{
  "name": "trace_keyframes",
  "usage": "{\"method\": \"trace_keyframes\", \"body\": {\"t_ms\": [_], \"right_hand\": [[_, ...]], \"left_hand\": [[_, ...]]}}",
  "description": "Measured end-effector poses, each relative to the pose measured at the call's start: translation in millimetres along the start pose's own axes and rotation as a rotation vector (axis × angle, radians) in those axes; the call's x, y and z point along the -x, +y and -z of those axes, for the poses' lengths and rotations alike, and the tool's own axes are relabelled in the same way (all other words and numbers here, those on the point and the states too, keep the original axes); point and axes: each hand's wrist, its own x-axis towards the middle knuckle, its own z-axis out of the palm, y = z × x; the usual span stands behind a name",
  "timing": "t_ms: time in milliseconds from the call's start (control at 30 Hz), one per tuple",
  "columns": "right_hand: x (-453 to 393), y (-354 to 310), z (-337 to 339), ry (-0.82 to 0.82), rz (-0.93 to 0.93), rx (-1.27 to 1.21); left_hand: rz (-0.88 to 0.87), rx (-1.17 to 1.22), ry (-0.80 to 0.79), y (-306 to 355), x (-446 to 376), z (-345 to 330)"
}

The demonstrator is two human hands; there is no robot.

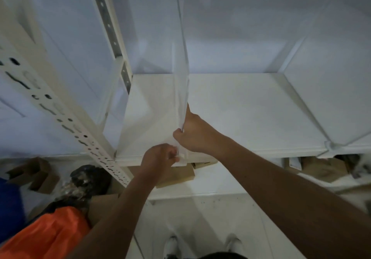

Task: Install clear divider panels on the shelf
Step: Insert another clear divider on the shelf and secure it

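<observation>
Two bare hands meet at the near edge of the flat white metal shelf point(251, 114). I see my right hand point(193, 133) clenched on the upright clear plastic divider panel point(181, 82), left of centre. My left hand point(160, 156) pinches its near bottom corner.

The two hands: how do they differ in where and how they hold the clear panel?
The right hand grips the panel higher up its near edge, fingers wrapped around it. The left hand is lower, at the shelf front lip, pinching near the panel's bottom corner. Both are closed on the same upright panel.
</observation>
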Motion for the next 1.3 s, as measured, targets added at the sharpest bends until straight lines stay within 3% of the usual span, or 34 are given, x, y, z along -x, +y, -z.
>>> {"method": "trace_keyframes", "body": {"t_ms": [300,600,1300], "right_hand": [[12.4,38.2,31.2,-0.024,-0.087,-0.013],[14.8,53.2,42.7,-0.069,-0.065,-0.006],[28.5,82.8,70.8,-0.008,-0.117,-0.065]], "left_hand": [[-0.061,-0.053,-0.021,42.6,-6.6,-26.9],[0.007,-0.033,0.018,55.7,-5.9,-42.0],[0.003,0.026,0.013,90.7,-13.4,-73.0]]}}
